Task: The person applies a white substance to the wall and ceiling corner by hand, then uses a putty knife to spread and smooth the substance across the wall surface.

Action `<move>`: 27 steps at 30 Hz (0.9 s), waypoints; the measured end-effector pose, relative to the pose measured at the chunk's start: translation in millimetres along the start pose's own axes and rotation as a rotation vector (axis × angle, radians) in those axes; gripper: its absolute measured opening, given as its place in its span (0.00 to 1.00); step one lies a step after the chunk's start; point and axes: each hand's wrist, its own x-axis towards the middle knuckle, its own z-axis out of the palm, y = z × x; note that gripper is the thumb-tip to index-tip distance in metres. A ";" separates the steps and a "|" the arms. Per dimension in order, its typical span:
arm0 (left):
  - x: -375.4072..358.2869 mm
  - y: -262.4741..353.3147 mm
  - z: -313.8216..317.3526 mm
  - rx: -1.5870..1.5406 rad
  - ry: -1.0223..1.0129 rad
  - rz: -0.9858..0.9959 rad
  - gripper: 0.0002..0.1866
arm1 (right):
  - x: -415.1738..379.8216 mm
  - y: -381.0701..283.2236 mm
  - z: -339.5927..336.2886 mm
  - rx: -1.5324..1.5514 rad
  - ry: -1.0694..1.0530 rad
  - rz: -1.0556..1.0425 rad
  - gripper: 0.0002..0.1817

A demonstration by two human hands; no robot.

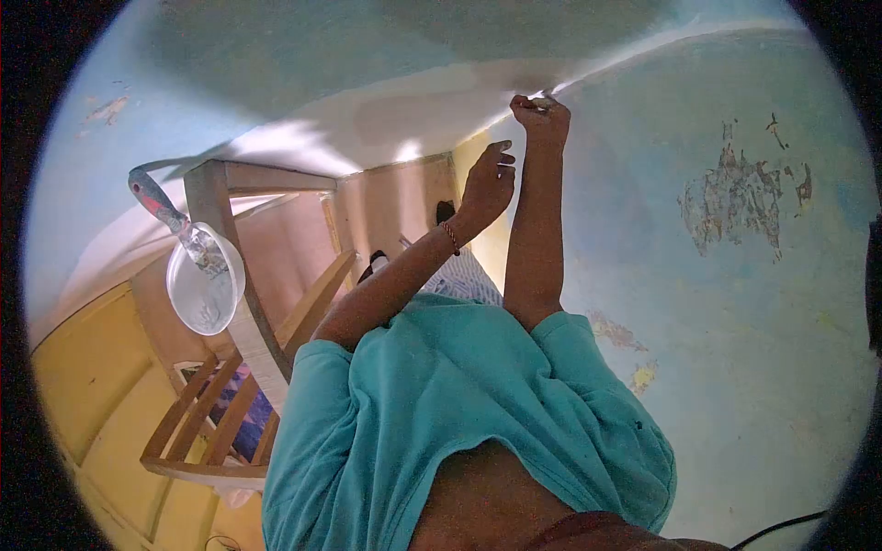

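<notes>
My right hand (542, 117) is raised against the blue wall (634, 174), at the bright line where two wall surfaces meet. Its fingers are closed, and what they hold, if anything, is too small and shaded to make out. Lower and to the left, my left hand (488, 190) is held in the air with its fingers loosely bent and apart. Nothing shows in it. Off to the left, a putty knife (158, 200) with a grey and red handle rests blade-down in a white plastic tub (204, 317), which has whitish smears inside.
The tub is beside a wooden frame (257, 321) to my left. Below it stands a slatted wooden piece (197, 468). Paint has flaked off a patch (735, 202) of the right wall. A black cable (781, 528) runs at lower right.
</notes>
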 end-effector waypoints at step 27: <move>-3.2 -3.5 3.6 0.015 -0.007 -0.028 0.21 | 19.3 -5.0 -31.8 -0.159 -0.118 -0.065 0.07</move>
